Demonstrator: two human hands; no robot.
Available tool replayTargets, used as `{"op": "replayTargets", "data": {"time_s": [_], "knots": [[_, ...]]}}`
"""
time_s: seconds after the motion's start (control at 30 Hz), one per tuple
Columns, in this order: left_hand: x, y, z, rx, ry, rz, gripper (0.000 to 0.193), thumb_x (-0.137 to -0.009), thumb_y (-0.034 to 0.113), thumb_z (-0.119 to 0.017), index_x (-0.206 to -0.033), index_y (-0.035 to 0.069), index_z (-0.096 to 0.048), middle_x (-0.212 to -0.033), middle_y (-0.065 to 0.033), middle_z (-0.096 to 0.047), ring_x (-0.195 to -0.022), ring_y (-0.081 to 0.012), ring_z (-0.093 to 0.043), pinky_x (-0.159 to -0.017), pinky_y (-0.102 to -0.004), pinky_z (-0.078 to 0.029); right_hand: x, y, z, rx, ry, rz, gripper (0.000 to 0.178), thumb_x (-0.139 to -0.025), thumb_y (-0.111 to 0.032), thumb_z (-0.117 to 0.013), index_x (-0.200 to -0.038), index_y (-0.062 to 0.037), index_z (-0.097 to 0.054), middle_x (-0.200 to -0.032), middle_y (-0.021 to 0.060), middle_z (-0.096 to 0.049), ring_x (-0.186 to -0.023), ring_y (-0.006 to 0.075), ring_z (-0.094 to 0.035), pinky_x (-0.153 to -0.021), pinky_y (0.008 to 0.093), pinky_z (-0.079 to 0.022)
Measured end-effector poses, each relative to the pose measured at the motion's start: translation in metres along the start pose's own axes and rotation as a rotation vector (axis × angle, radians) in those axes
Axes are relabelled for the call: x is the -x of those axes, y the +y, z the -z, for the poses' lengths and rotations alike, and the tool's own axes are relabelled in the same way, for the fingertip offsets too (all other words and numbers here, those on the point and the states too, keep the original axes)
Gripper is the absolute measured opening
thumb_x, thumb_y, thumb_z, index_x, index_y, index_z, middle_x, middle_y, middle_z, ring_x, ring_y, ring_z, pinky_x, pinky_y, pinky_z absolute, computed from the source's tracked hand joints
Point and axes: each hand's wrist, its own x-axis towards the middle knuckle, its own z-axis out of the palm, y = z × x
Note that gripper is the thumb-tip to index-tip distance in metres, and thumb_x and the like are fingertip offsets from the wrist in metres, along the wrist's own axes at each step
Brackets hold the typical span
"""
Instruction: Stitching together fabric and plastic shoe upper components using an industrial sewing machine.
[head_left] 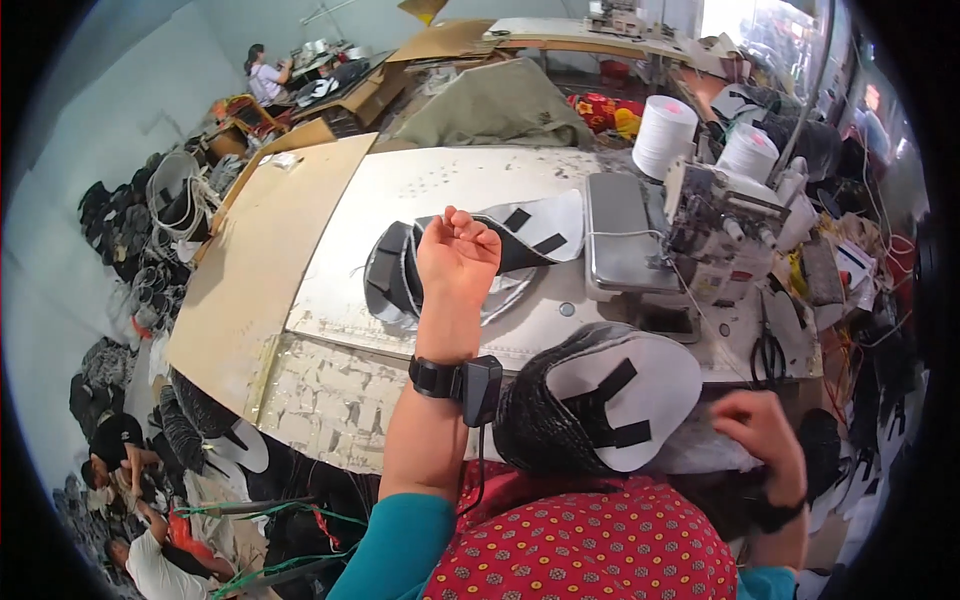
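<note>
My left hand (pixel 460 250) is raised above the white worktable, palm up, its fingers half curled and slightly apart with nothing seen in them. Behind it lie several slipper-shaped pieces (pixel 395 275) in black and grey, one of them with a white sole and black strips (pixel 548 225) reaching toward the sewing machine (pixel 715 230). At the table's near edge, against my lap, sits a stack of fuzzy black pieces (pixel 535 420), topped by a white sole (pixel 655 385) with black strips. To the right of that stack is my right hand (pixel 755 425), fingers curled in, nothing visible in them.
Two white thread cones (pixel 664 138) stand behind the machine. Black scissors (pixel 768 345) lie at the table's right edge. A tan board (pixel 265 250) covers the left side. Piles of dark pieces (pixel 110 225) line the wall; other people (pixel 267 78) sit farther off.
</note>
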Motion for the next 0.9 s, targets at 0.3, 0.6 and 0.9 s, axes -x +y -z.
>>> {"op": "replayTargets", "data": {"time_s": [0.3,0.6,0.9], "knots": [[-0.005,0.014,0.010,0.029,0.060,-0.012,0.024,-0.100,0.023,-0.034,-0.089,0.012,-0.052,-0.070,0.0026,-0.051,-0.059,-0.0126,-0.043,-0.057,-0.0294,-0.038,0.053,-0.049,0.097,0.420,0.119,-0.246,0.024,-0.062,0.002,-0.074,-0.084,0.0027,-0.063,-0.070,0.0126,-0.063,-0.062,0.0220,-0.063,-0.060,0.0301,-0.050],[0.014,-0.008,0.000,-0.406,0.003,-0.145,0.025,-0.101,0.021,-0.037,-0.087,0.009,-0.053,-0.069,0.0008,-0.050,-0.059,-0.0122,-0.041,-0.058,-0.0292,-0.037,0.043,-0.056,0.116,0.729,0.013,-0.106,0.030,-0.058,-0.002,-0.078,-0.084,0.0007,-0.064,-0.078,0.0146,-0.063,-0.073,0.0312,-0.064,-0.067,0.0389,-0.050],[0.029,-0.027,0.002,-1.212,-0.300,-0.423,0.027,-0.102,0.019,-0.047,-0.081,0.005,-0.057,-0.065,0.0016,-0.053,-0.059,-0.0033,-0.044,-0.054,-0.0189,-0.033,0.029,-0.032,0.075,0.861,0.053,0.151,0.024,-0.067,-0.010,-0.076,-0.086,-0.0070,-0.062,-0.085,0.0103,-0.059,-0.086,0.0318,-0.057,-0.077,0.0422,-0.045]]}}
